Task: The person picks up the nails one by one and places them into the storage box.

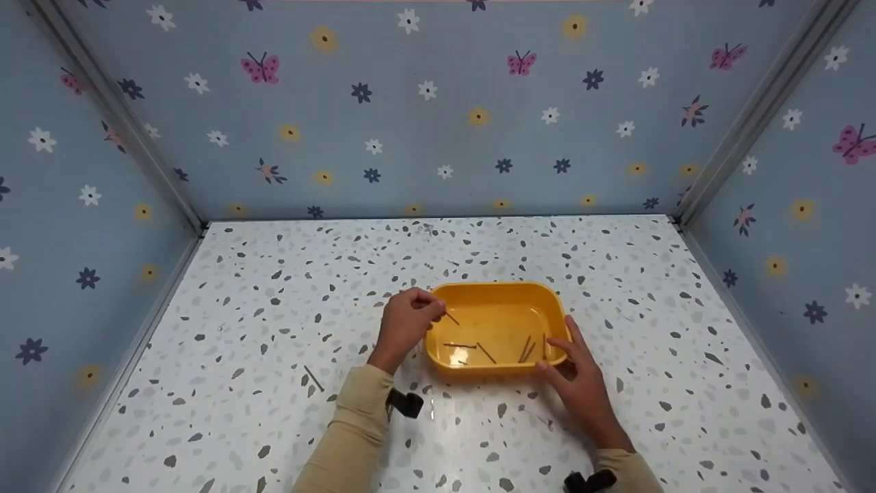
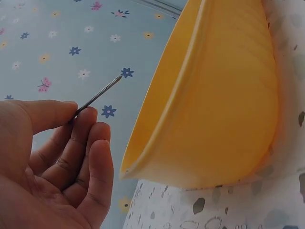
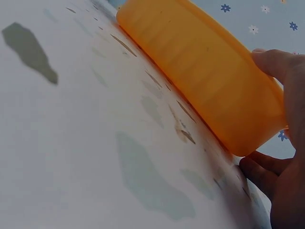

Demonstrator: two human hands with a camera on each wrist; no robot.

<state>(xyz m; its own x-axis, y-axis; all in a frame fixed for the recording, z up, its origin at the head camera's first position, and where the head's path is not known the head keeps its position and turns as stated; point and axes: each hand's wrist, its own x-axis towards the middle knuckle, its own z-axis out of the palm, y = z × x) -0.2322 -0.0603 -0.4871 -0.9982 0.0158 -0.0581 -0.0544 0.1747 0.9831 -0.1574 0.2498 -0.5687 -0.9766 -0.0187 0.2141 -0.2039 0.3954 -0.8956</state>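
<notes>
My left hand (image 1: 405, 323) pinches a nail (image 2: 101, 94) between thumb and fingertips. In the head view it is over the left rim of a yellow plastic container (image 1: 503, 308), the nail's pointed end tilted out over the inside. Several nails (image 1: 486, 352) lie scattered on the container's floor, mostly along the near side. At the near right corner my right hand (image 1: 580, 383) holds the container, thumb on the near rim and fingers along the right side. From the right wrist view, the thumb (image 3: 271, 62) rests at the rim while lower fingers reach the base.
One more nail (image 1: 314, 378) lies on the speckled white table (image 1: 328, 274), left of my left forearm. Blue panels (image 1: 438, 123) printed with flowers and butterflies close off the back and both sides. Black straps (image 1: 405, 404) circle the sleeved wrists.
</notes>
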